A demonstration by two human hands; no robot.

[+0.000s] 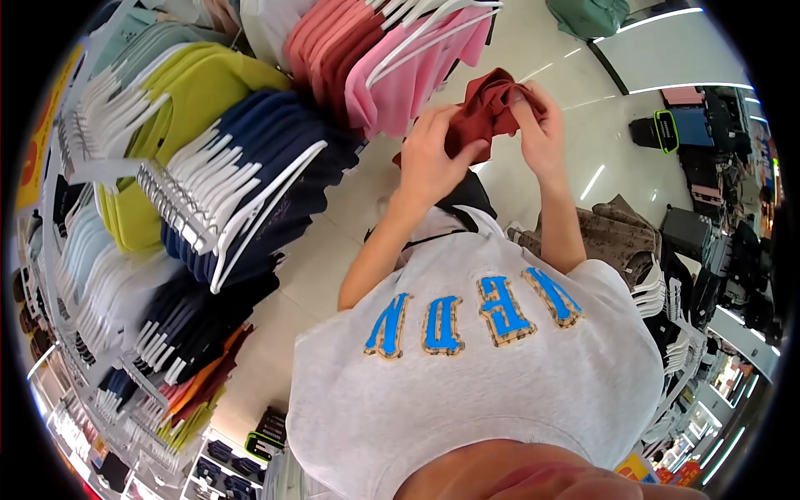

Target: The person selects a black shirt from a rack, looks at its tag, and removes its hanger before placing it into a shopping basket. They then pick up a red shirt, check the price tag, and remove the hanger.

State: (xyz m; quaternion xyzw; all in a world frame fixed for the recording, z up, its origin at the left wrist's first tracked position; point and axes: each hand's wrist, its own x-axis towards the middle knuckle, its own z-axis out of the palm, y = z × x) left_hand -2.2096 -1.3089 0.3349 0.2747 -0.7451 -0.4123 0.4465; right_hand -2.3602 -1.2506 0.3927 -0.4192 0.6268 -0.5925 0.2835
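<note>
Garment: dark red cloth (487,108), bunched, held up betw. both hands, just right of pink rack.
Left hand (429,158): fingers clamped on lower left of red cloth, thumb over fabric.
Right hand (542,129): fingers pinched together on upper right fold of red cloth.
Pink rack: pink shirts (400,67) on white hangers, touching-close to cloth's left edge.
Further left of pink rack: navy shirts (258,167), then yellow-green shirts (196,92), all hung.
Below cloth: grey sweatshirt (475,367) w/ blue letters on wearer.
Right of forearms: brown patterned clothes (617,233) on rack.
Under all: pale glossy floor (608,133).
</note>
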